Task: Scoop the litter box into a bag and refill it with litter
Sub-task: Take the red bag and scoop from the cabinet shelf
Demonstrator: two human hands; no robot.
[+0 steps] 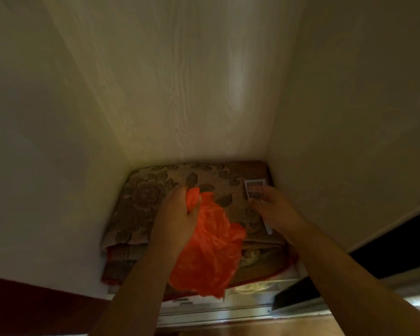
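Observation:
An orange plastic bag (210, 248) hangs crumpled from my left hand (177, 214), whose fingers grip its top edge. My right hand (274, 209) holds a white slotted litter scoop (255, 190); its slotted head pokes out past my fingers and its handle end shows below my palm. Both hands hover over a stack of folded floral fabric (155, 187) on the floor of a closet. No litter box is in view.
The folded brown and beige fabric (136, 238) fills the closet floor between pale walls (180, 81). A metal sliding-door track (216, 311) runs along the front. A dark door edge (386, 241) stands at the right, and dark red flooring (34, 306) lies at lower left.

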